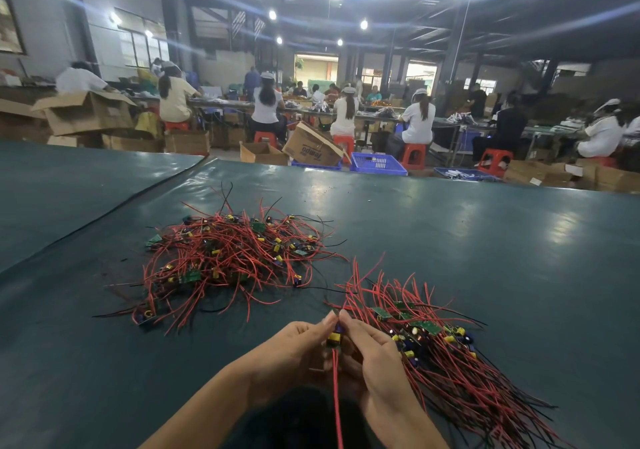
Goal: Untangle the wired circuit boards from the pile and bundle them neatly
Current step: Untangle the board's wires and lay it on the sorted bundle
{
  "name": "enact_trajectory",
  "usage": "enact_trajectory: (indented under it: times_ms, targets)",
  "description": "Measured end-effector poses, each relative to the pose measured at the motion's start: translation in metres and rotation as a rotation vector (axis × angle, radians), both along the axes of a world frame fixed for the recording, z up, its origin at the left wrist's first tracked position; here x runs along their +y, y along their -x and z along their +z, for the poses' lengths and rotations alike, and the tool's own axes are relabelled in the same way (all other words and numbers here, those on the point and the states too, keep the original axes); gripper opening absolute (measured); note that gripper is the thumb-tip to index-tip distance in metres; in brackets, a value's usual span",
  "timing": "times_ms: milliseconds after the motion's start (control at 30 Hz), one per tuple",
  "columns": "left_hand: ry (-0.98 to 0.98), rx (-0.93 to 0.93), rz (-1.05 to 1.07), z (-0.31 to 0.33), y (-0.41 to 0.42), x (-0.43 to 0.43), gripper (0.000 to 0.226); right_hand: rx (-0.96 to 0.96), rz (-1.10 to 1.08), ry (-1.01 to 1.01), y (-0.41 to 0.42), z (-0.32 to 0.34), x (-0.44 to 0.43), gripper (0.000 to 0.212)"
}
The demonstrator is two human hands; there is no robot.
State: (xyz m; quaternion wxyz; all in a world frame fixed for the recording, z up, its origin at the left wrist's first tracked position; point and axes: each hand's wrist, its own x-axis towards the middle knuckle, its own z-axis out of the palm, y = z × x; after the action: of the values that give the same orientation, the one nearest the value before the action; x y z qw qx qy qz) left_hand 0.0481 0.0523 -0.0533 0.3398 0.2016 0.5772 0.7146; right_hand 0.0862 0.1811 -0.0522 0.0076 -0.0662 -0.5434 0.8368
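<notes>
head view: both hands meet low in the middle, above the dark green table (450,240). the left hand (294,348) and the right hand (374,355) are closed together on one small circuit board (334,337), thumbs touching at its top end, fingers curled around its sides. a yellow part shows on it, and its red wire (336,396) hangs straight down between the wrists.

the tangled pile (225,258) lies further out and to the left, well apart from the hands, red and black leads crossing every way. the sorted bundle (440,348) lies just beside the right hand, boards gathered near its middle and wires fanning toward the near right edge.

the step in hand looks like freeing and straightening this one board before adding it to the bundle. to do it well, i judge: keep the pinch on the board itself, not the solder ends; let the lead hang free so any snag shows; then lay it down with the board beside the others and the wire running the same way. pulling hard on a caught lead could tear it off.
</notes>
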Motion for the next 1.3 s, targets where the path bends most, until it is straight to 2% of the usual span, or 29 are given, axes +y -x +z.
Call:
enact_trajectory:
  times_ms: [100,167,233,300,400,467,533,633,700,800,867,1067,1200,1300]
  targets:
    - [0.003,-0.044,0.076,-0.002,0.003,0.001,0.048,0.001,-0.021,0.038,-0.001,0.001,0.000,0.022]
    - [0.002,-0.105,0.157,-0.006,0.005,0.004,0.040,-0.012,-0.099,0.072,0.000,0.002,0.000,0.018]
    - [-0.013,-0.083,0.220,-0.010,0.005,0.008,0.032,0.001,-0.201,0.075,0.002,0.001,0.002,0.020]
    - [0.030,0.071,0.257,-0.013,0.001,0.010,0.029,0.009,-0.284,0.037,0.002,0.002,0.004,0.028]
    - [0.103,0.378,0.238,-0.015,-0.006,0.012,0.022,0.016,-0.333,-0.015,0.000,0.004,0.004,0.028]
    - [0.086,0.469,0.294,-0.012,-0.011,0.016,0.016,0.036,-0.324,-0.033,0.000,0.003,0.000,0.029]
    - [0.038,0.525,0.390,-0.012,-0.012,0.022,0.023,0.063,-0.300,-0.068,-0.002,0.002,-0.005,0.031]
    - [-0.005,0.536,0.552,-0.013,-0.008,0.023,0.044,0.114,-0.263,-0.141,-0.005,0.004,-0.009,0.034]
    - [-0.035,0.509,0.575,-0.013,-0.007,0.021,0.056,0.138,-0.247,-0.178,-0.007,0.004,-0.011,0.034]
    - [-0.039,0.500,0.560,-0.010,-0.008,0.022,0.047,0.117,-0.285,-0.204,-0.005,0.004,-0.011,0.033]
    - [-0.032,0.501,0.534,-0.009,-0.008,0.023,0.039,0.071,-0.329,-0.150,-0.002,0.003,-0.010,0.033]
    - [-0.017,0.532,0.498,-0.007,-0.010,0.021,0.039,-0.026,-0.440,-0.019,0.008,0.001,0.007,0.031]
    - [-0.037,0.525,0.450,-0.004,-0.009,0.017,0.039,-0.027,-0.568,0.106,0.013,0.005,0.037,0.021]
    - [-0.044,0.522,0.469,-0.006,-0.009,0.015,0.040,0.003,-0.618,0.097,0.013,0.004,0.041,0.018]
